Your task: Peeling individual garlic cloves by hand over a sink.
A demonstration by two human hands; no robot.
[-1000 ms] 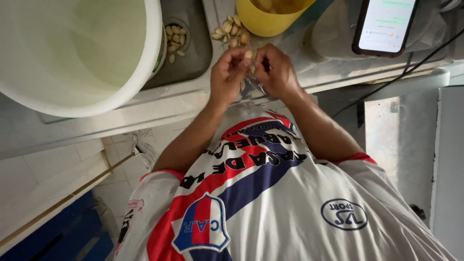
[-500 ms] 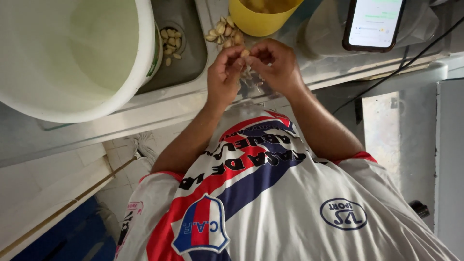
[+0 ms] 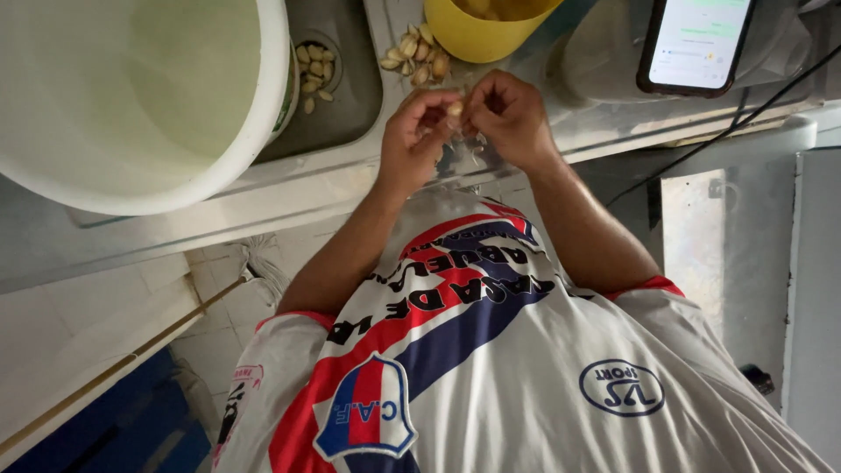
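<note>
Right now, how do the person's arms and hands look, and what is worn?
Both forearms are bare, and the left hand and right hand show no gloves. The white short-sleeved sports shirt has red-edged sleeves and red and blue bands.

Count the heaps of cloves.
2. One heap lies in the sink beside the bucket; a second heap sits by the yellow bowl. The left hand and right hand pinch a single clove. More may be hidden.

Grey counter (image 3: 613,123) bearing pale cloves (image 3: 416,54), a yellow bowl (image 3: 477,26), a phone (image 3: 696,44); big white bucket (image 3: 131,96) at left.
</note>
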